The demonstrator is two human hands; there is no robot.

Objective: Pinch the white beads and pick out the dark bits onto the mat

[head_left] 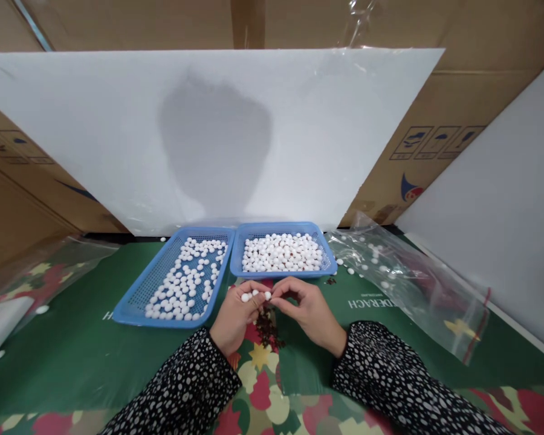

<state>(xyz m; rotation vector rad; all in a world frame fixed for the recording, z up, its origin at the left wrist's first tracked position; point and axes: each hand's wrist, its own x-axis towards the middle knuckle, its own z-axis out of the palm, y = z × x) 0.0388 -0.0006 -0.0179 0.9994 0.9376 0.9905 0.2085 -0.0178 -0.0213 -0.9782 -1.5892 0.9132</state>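
Note:
Several small white balls [245, 297] sit in the fingers of my left hand [236, 314], which is closed around them. My right hand [306, 308] pinches thumb and forefinger together at the right side of one white ball [268, 295]; anything tiny between those fingertips is too small to make out. Beneath the hands lies a loose pile of small dark brown bits [266, 329]. Just beyond them stand two blue mesh baskets: the left basket [133, 299] holds scattered white balls, and the right basket [278, 276] is more densely filled, with brown specks among its balls.
A transparent zip bag [435, 308] lies at the right, with stray white balls near its mouth. More plastic [68, 266] and a white object [2, 326] are at the left. A white board [308, 133] and cardboard boxes [408, 139] rise behind the green table covering [86, 368].

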